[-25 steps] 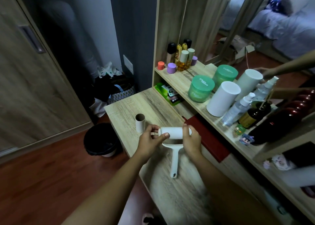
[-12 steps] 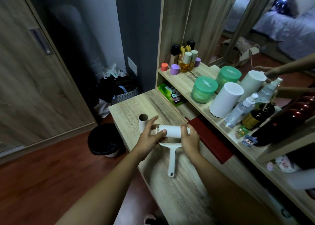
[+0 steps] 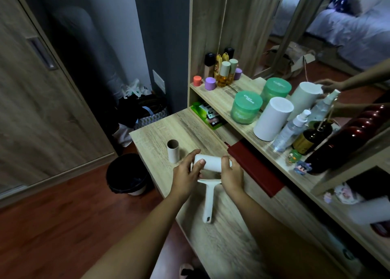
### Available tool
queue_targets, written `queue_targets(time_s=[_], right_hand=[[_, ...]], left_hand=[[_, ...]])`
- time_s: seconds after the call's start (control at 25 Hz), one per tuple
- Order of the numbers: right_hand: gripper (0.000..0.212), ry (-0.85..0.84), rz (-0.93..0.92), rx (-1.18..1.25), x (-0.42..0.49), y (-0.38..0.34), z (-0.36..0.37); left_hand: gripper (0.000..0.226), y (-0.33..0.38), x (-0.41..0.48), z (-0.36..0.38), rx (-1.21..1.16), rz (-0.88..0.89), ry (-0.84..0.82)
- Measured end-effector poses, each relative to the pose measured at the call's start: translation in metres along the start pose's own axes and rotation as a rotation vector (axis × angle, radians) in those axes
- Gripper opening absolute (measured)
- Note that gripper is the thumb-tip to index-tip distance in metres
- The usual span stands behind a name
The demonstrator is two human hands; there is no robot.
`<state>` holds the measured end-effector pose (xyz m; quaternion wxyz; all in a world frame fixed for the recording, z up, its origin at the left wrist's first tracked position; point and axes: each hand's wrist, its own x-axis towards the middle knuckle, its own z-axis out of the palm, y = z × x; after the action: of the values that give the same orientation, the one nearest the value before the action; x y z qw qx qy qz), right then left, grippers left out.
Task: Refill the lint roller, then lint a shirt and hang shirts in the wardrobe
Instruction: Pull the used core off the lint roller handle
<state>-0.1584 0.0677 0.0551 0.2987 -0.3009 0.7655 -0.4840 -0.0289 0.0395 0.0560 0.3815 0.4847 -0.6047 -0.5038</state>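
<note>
L hand (image 3: 185, 174) and R hand (image 3: 231, 176) grip refill roll (image 3: 211, 162) ends; thumb shifted onto roll end since prior frame, seating it on lint roller (image 3: 207, 196). Refill nearly done.

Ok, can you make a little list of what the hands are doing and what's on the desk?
left hand: gripping the left end of the white roll
right hand: gripping the right end
white roll: sideways, at the head of the lint roller
lint roller handle: white, points toward the person
cardboard tube: empty, standing upright, left of the hands
desk: light wood
bin: black, on the floor beside the desk
</note>
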Motion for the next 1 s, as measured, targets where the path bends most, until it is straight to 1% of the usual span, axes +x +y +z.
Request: queue_targets(time_s=[0.24, 0.36, 0.48, 0.84, 0.92, 1.0], right_hand=[[0.036, -0.014, 0.028, 0.054, -0.001, 0.004, -0.003], [0.03, -0.043, 0.04, 0.054, -0.002, 0.01, -0.005], [0.022, -0.063, 0.084, 0.039, -0.001, 0.018, -0.003], [0.02, -0.078, 0.177, 0.15, -0.007, 0.047, 0.007], [0.021, -0.07, 0.181, 0.128, -0.007, 0.053, 0.009], [0.019, -0.077, 0.138, 0.068, -0.005, 0.055, 0.006]], left_hand=[[0.037, 0.004, -0.008, 0.005, 0.014, 0.003, 0.038], [0.037, 0.002, -0.012, 0.008, 0.059, 0.003, 0.063], [0.034, 0.001, -0.013, 0.011, 0.033, -0.036, 0.085], [0.035, -0.023, -0.019, 0.021, 0.008, -0.119, 0.141], [0.036, -0.028, -0.017, 0.022, 0.001, -0.158, 0.14], [0.039, -0.035, -0.021, 0.022, -0.008, -0.175, 0.093]])
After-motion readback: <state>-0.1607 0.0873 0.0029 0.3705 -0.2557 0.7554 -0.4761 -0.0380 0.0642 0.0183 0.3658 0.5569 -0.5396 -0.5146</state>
